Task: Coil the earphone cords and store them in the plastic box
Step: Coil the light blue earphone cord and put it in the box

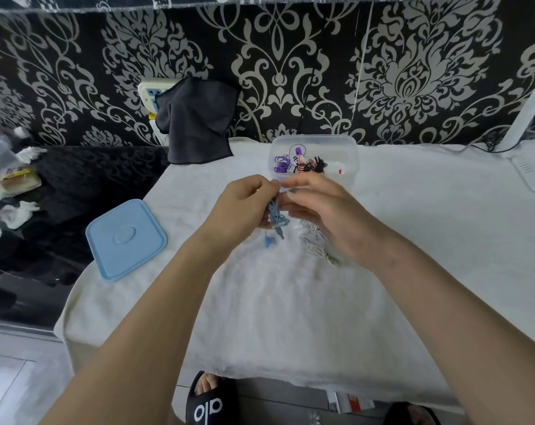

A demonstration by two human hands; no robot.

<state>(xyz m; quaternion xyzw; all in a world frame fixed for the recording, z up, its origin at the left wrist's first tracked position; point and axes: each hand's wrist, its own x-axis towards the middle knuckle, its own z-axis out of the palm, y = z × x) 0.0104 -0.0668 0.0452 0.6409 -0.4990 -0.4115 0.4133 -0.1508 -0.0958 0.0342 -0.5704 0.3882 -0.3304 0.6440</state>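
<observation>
Blue lid [125, 239] lies left on white cloth [290, 302]. Left hand [244, 204] pinches blue earphone cord [276, 217], mid-coil; right hand [324, 207] fingers curled at same cord, grip blurred. White earphone cord [316, 242] waits beneath. Plastic box [315, 157] behind holds coiled sets. Next: finish loops, drop in box.

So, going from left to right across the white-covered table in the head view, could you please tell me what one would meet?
Blue lid → left hand gripping the blue earphone cord → right hand → white earphone cord lying partly under it.
</observation>
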